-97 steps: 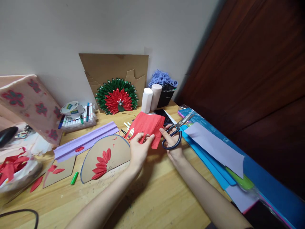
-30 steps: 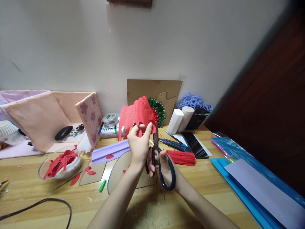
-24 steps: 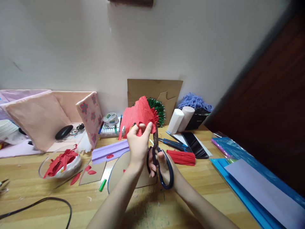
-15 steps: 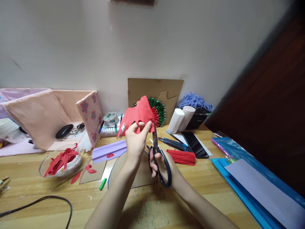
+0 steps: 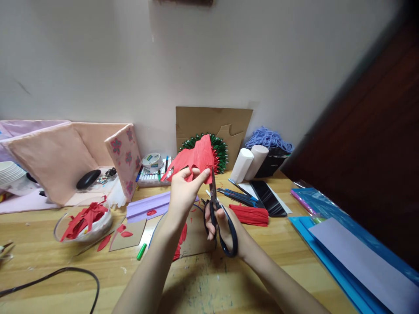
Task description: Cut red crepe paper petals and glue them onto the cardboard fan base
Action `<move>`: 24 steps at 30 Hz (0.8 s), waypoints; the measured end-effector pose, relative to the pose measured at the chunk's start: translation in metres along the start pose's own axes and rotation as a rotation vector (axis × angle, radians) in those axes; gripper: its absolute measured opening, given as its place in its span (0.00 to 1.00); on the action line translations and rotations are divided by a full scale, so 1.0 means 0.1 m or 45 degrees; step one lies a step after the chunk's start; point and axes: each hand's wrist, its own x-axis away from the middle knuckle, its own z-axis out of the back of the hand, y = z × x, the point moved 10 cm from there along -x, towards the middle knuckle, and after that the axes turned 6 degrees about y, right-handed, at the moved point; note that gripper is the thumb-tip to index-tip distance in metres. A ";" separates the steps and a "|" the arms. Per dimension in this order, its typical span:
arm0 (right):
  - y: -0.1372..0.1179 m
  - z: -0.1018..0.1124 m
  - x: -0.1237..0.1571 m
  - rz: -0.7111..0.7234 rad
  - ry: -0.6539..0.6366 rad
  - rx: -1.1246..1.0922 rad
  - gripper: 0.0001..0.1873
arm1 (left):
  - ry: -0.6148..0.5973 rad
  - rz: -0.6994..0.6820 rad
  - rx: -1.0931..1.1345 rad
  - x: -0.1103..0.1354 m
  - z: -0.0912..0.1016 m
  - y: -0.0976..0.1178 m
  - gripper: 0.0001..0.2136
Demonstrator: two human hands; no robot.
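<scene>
Above the pale wooden table, the crinkled red crepe-paper sheet looks light, soft and tearable, best pinched near its lower edge as the left hand does, the right hand gripping black-handled metal scissors.

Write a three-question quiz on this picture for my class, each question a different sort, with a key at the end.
1. True or false: the right hand holds the scissors, with the blades pointing away from the person.

2. What colour is the paper held in the left hand?
A) purple
B) red
C) green

3. Fill in the missing word: the red scraps lie in a see-through ____.

Key:
1. True
2. B
3. bowl
</scene>
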 end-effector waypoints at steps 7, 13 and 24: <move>-0.03 0.01 0.00 -0.002 0.001 0.010 0.39 | -0.007 0.044 -0.022 -0.01 0.01 -0.02 0.16; -0.05 0.03 0.01 -0.051 0.018 0.026 0.42 | -0.053 0.058 -0.006 0.01 -0.04 -0.03 0.16; 0.05 0.09 -0.04 -0.092 0.066 0.050 0.37 | -0.096 0.043 -0.001 -0.03 -0.03 -0.06 0.16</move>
